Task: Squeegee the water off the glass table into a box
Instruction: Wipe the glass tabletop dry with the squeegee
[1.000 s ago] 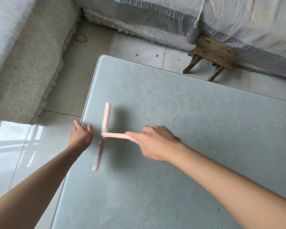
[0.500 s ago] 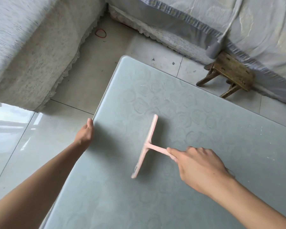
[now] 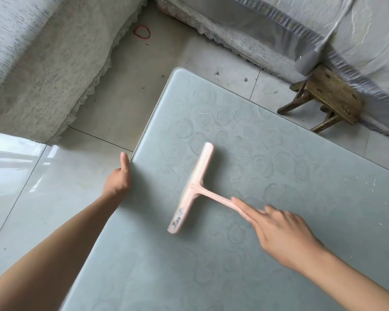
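- Right grip (image 3: 279, 232): your fingers curl round the squeegee (image 3: 192, 187) handle, index finger straight along it.
- Left grip (image 3: 118, 179): thumb lies along the left edge of the surface (image 3: 211, 277); the fingers are hidden, so their state cannot be told.
- The blade sits at mid-surface, probably in mid-stroke.
- No box is in view. Locate it before you sweep the water over an edge.

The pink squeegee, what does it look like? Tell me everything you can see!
The pink squeegee is T-shaped and looks like smooth plastic: a long flat head with a thin stem from its middle. A small label with dark writing sits near one end. It is slightly blurred, head diagonal on the glass table. The right hand holds the stem's end, the grip, index finger stretched along it.
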A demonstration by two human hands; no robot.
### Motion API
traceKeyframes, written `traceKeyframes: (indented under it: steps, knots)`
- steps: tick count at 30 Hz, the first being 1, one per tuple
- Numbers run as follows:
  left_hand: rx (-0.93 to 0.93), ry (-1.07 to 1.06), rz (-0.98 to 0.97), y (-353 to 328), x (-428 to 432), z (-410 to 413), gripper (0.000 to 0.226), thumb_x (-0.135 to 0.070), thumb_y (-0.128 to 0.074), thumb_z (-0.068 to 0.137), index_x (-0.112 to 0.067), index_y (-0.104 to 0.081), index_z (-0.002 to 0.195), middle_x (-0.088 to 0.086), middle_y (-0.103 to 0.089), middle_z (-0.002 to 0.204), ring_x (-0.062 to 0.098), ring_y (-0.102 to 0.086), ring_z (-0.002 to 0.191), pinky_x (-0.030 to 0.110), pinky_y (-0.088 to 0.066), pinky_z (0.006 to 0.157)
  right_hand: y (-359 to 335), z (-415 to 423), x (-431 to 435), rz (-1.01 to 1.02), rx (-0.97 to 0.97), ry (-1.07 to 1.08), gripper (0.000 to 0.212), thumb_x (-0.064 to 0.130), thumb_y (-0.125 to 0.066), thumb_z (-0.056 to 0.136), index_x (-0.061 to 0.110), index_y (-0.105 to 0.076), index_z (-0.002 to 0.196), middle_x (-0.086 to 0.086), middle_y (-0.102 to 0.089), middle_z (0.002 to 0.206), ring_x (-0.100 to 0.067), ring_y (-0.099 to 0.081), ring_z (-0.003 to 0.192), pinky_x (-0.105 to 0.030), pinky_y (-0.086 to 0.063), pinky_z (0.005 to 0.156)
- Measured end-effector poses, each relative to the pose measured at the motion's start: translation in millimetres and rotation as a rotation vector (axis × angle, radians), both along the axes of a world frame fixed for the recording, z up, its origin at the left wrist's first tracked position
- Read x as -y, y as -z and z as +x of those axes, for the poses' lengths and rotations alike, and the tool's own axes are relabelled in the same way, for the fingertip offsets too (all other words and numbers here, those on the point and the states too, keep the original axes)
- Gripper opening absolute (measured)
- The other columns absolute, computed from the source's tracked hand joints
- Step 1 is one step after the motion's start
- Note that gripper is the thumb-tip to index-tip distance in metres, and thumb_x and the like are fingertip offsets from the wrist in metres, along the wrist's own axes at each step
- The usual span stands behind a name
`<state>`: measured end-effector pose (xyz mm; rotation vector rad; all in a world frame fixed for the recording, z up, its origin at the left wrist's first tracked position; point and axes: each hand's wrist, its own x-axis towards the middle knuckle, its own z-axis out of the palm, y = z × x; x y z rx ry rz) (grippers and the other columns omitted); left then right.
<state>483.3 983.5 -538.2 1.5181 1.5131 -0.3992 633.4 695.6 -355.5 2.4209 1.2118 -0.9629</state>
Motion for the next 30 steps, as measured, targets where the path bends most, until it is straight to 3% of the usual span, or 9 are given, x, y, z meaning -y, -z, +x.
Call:
traceKeyframes:
  steps: [2, 3, 6, 10, 12, 20, 23, 26, 30]
  knots:
    - [-0.022, 0.019, 0.018, 1.6, 1.4, 0.1, 0.091, -0.069, -0.008, 0.091, 0.003, -0.059, 0.114, 0.027, -0.054, 0.125, 0.037, -0.050, 0.117, 0.036, -0.031, 0.085, -10.5, -2.5, 12.0, -0.011, 0.021, 0.007, 0.052, 0.043, -0.017, 0.099, 0.059, 0.014, 0.137, 0.004, -0.045, 0.084, -0.021, -0.062, 0.083, -0.034, -0.042, 0.066]
    - [-0.038, 0.029, 0.042, 2.8, 2.0, -0.1, 0.086, -0.067, -0.008, 0.092, 0.001, -0.060, 0.106, 0.026, -0.056, 0.118, 0.037, -0.052, 0.111, 0.037, -0.031, 0.083, -16.6, -1.7, 9.2, 0.007, 0.058, -0.006, 0.050, 0.042, -0.020, 0.099, 0.060, 0.004, 0.139, 0.004, -0.044, 0.078, -0.020, -0.063, 0.075, -0.034, -0.040, 0.060]
    - [-0.101, 0.056, 0.173, 6.4, -0.7, 1.7, 0.071, -0.062, -0.009, 0.094, -0.008, -0.050, 0.072, 0.015, -0.055, 0.081, 0.032, -0.048, 0.085, 0.036, -0.034, 0.077, -35.1, 10.5, -33.7, 0.110, 0.256, -0.109, 0.039, 0.036, -0.046, 0.088, 0.045, -0.055, 0.125, 0.000, -0.050, 0.055, -0.023, -0.055, 0.042, -0.031, -0.031, 0.039]
    - [-0.158, 0.071, 0.249, 3.8, 4.0, 2.5, 0.067, -0.059, -0.010, 0.091, -0.013, -0.049, 0.063, 0.007, -0.046, 0.063, 0.033, -0.049, 0.077, 0.037, -0.036, 0.073, -6.4, 29.9, -102.7, 0.235, 0.094, -0.171, 0.038, 0.042, -0.028, 0.100, 0.042, -0.028, 0.138, -0.006, -0.060, 0.086, -0.034, -0.061, 0.077, -0.035, -0.031, 0.057]
    - [-0.161, 0.066, 0.283, 4.0, 5.1, 3.7, 0.067, -0.060, -0.009, 0.089, -0.014, -0.050, 0.064, 0.007, -0.046, 0.063, 0.034, -0.050, 0.079, 0.038, -0.037, 0.074, 13.3, 39.2, -124.8, 0.265, 0.071, -0.212, 0.039, 0.043, -0.027, 0.101, 0.043, -0.028, 0.139, -0.007, -0.061, 0.094, -0.034, -0.061, 0.085, -0.036, -0.032, 0.061]
    - [-0.149, 0.022, 0.313, 5.3, 5.5, 2.7, 0.062, -0.063, -0.009, 0.084, -0.021, -0.048, 0.061, 0.007, -0.049, 0.063, 0.034, -0.051, 0.076, 0.039, -0.037, 0.073, 5.4, 81.1, -38.7, -0.022, 0.007, 0.011, 0.041, 0.051, -0.017, 0.098, 0.059, -0.010, 0.138, 0.003, -0.050, 0.086, -0.027, -0.060, 0.094, -0.038, -0.048, 0.077]
    - [-0.132, 0.018, 0.324, 1.7, 6.6, 4.9, 0.060, -0.061, -0.010, 0.085, -0.022, -0.050, 0.064, 0.007, -0.048, 0.062, 0.034, -0.049, 0.076, 0.039, -0.036, 0.073, -21.4, 85.3, -23.8, -0.113, 0.151, -0.062, 0.040, 0.057, -0.013, 0.095, 0.051, -0.020, 0.134, 0.008, -0.061, 0.093, -0.022, -0.063, 0.093, -0.034, -0.045, 0.069]
    - [-0.139, 0.016, 0.340, -0.2, 5.8, 4.6, 0.058, -0.058, -0.012, 0.087, -0.020, -0.049, 0.063, 0.007, -0.047, 0.061, 0.034, -0.048, 0.075, 0.038, -0.036, 0.073, -33.9, 87.8, -47.5, -0.022, 0.350, -0.225, 0.044, 0.061, -0.013, 0.091, 0.037, -0.041, 0.114, 0.006, -0.066, 0.087, -0.023, -0.065, 0.084, -0.033, -0.036, 0.057]
    - [-0.135, 0.010, 0.335, -1.6, 7.9, 5.0, 0.059, -0.057, -0.012, 0.087, -0.017, -0.050, 0.066, 0.008, -0.045, 0.062, 0.034, -0.047, 0.077, 0.040, -0.035, 0.074, -12.5, 86.6, -120.8, 0.175, 0.223, -0.239, 0.037, 0.054, -0.025, 0.097, 0.033, -0.051, 0.114, -0.001, -0.066, 0.091, -0.031, -0.062, 0.086, -0.034, -0.031, 0.059]
